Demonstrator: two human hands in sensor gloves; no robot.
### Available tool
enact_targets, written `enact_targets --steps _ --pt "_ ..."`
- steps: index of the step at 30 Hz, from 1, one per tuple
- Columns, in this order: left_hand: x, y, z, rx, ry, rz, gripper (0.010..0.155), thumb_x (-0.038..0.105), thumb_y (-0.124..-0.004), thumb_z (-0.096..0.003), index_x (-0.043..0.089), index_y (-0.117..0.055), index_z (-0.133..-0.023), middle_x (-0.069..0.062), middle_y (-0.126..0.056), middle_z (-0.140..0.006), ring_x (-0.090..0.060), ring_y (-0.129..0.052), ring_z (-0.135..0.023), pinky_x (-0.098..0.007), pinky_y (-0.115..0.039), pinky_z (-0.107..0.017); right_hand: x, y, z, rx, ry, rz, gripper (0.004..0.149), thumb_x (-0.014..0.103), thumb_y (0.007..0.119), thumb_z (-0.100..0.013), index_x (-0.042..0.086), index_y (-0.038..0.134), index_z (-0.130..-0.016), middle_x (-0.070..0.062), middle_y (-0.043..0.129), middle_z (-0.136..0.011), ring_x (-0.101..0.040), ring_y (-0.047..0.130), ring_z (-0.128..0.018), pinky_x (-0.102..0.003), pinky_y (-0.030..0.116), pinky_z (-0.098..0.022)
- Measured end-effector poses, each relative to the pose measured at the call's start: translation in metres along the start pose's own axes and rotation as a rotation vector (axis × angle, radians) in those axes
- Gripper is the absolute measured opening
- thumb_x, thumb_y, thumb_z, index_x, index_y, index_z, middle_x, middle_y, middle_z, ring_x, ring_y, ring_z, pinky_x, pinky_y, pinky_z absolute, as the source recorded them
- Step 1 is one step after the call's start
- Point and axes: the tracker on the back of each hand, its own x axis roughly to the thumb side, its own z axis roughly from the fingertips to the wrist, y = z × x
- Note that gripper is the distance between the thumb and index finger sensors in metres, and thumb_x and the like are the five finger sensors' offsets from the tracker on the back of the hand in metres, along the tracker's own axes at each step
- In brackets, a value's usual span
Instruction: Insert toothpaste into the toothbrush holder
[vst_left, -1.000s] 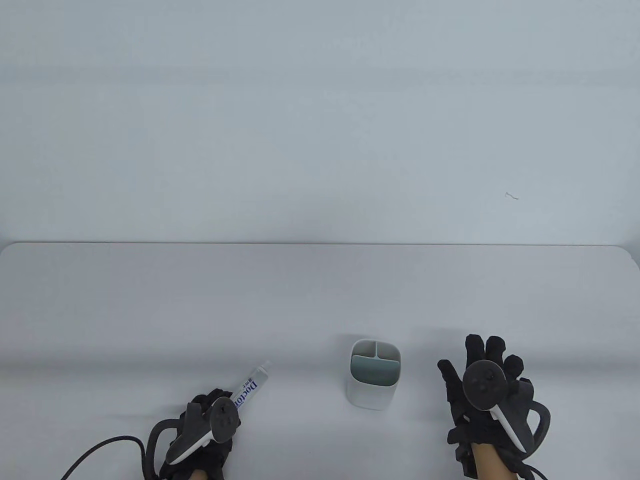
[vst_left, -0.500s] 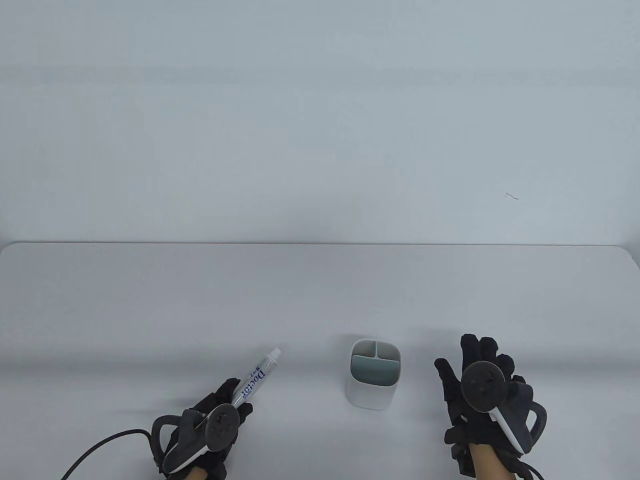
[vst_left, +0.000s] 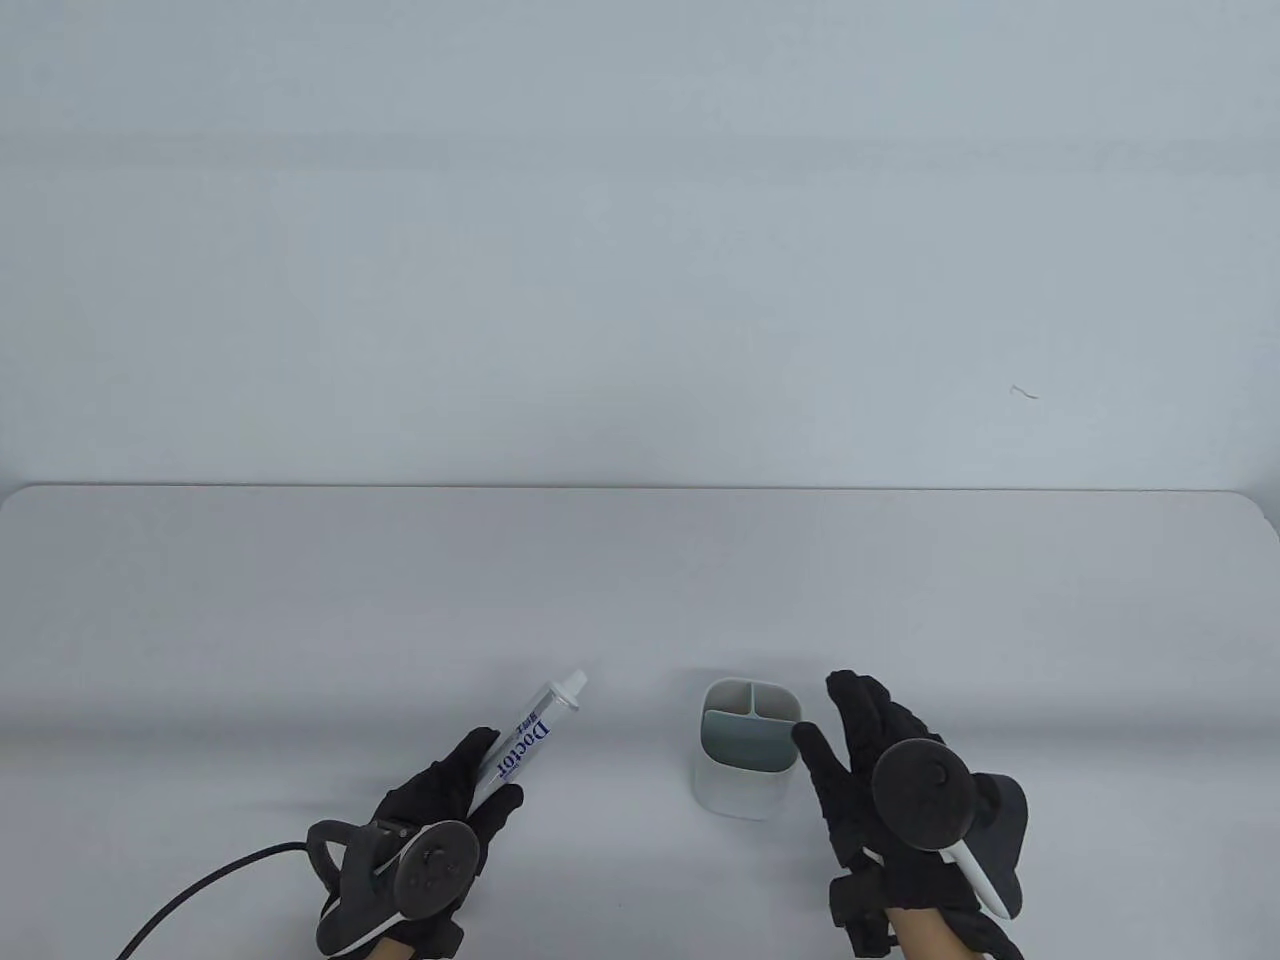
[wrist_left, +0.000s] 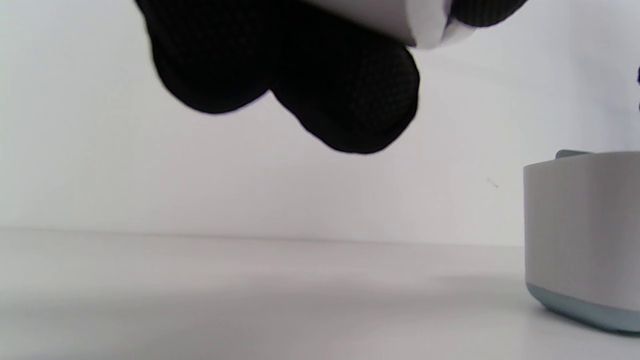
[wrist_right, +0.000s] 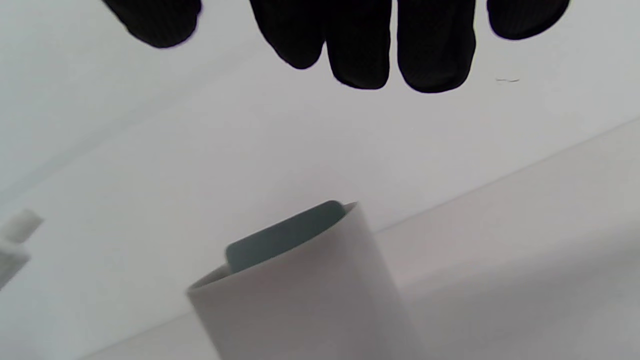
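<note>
**Toothpaste gripped in the left hand, holder standing by the right**

The left hand is gripping the toothpaste tube by its lower end, fingers wrapping around it, near the worktop's front edge. The tube is angling up and away from the hand, its white cap pointing toward the back right and lying apart from the toothbrush holder. The holder is standing upright near the front edge, between the two hands, showing divided compartments. The right hand is hovering just beside the holder's right side, fingers spread and holding nothing; whether it is touching the holder is unclear.
</note>
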Motion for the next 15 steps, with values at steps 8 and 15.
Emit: enact_targets --steps 8,15 --pt "0.029 0.021 0.004 0.104 -0.131 -0.016 0.057 0.051 -0.053 -0.0584 0.019 -0.046 -0.105 -0.011 -0.083 -0.092 -0.019 -0.101 -0.052 -0.039 -0.087 -0.044 0.044 0.020 0.017 0.058 -0.191 -0.042 0.063 0.055 0.059 -0.060 0.018 0.055 -0.111 -0.014 0.065 -0.115 -0.050 0.071 -0.100 -0.070 0.049 -0.068" --pt "0.057 0.029 0.010 0.133 -0.253 -0.005 0.057 0.051 -0.053 -0.0583 0.019 -0.046 -0.105 -0.011 -0.083 -0.092 -0.019 -0.101 -0.052 -0.039 -0.087 -0.045 0.060 0.034 0.026 0.149 -0.285 -0.208 0.060 0.054 0.060 -0.060 0.020 0.056 -0.110 -0.012 0.067 -0.114 -0.049 0.071 -0.100 -0.070 0.048 -0.068"
